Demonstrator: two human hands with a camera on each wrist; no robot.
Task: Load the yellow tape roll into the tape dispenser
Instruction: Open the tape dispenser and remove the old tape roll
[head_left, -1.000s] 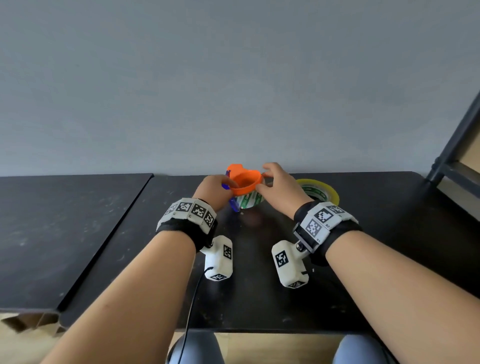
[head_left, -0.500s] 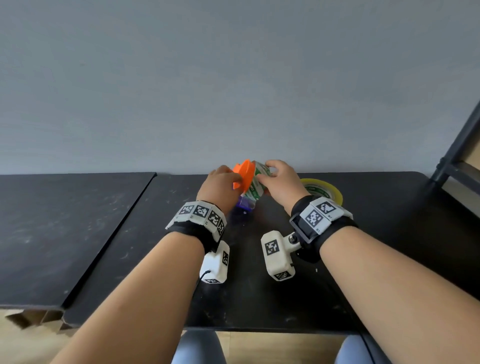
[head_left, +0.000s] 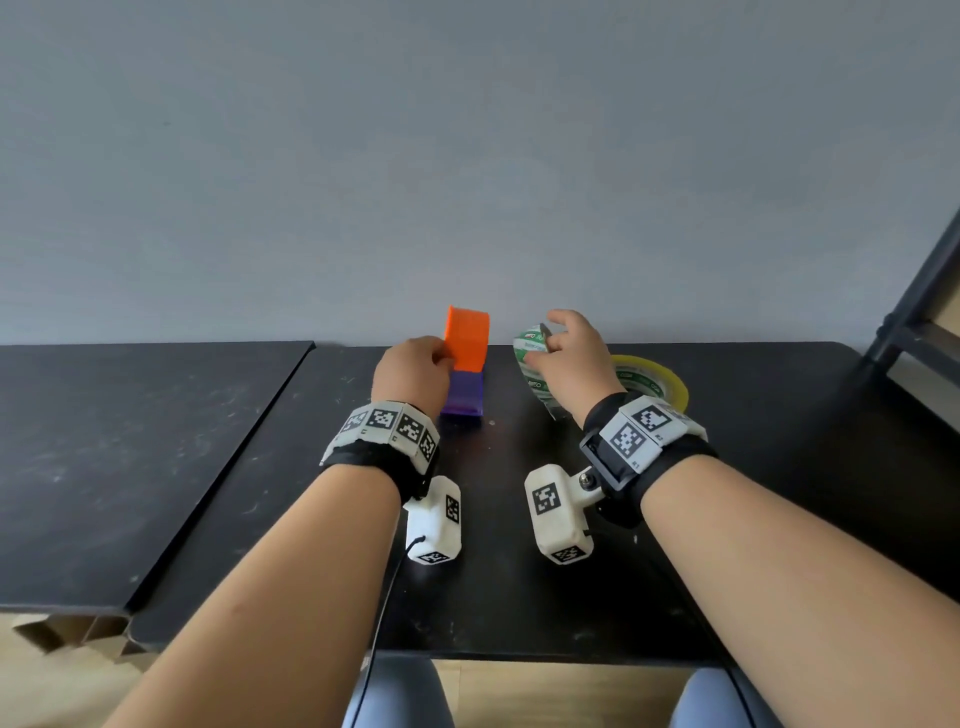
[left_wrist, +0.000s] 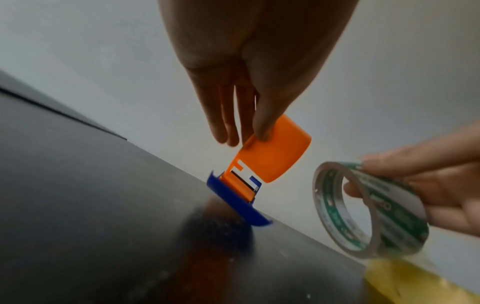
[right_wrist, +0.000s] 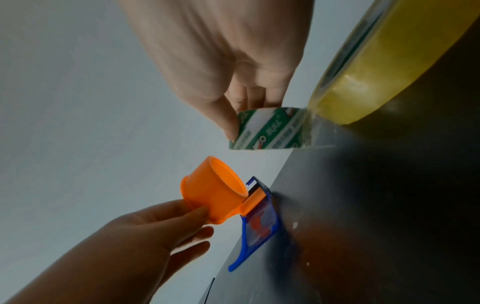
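On the black tabletop (head_left: 519, 571), my left hand (head_left: 413, 371) pinches the orange hub (left_wrist: 270, 158) of the orange-and-blue plastic tape dispenser (head_left: 466, 364), hub open toward the right, blue base (right_wrist: 259, 224) resting near the far edge. Open tabletop separates it from my right hand (head_left: 571, 358), which grips a green-and-white printed tape roll (left_wrist: 369, 207) held on edge. The yellow tape roll (head_left: 657, 382) lies flat just behind it, axis vertical.

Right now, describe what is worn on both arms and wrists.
Both forearms are bare. Each wrist carries a black strap ringed with white blocks printed with black square markers, and a white camera pod hangs beneath. A thin black cable trails from the left pod.
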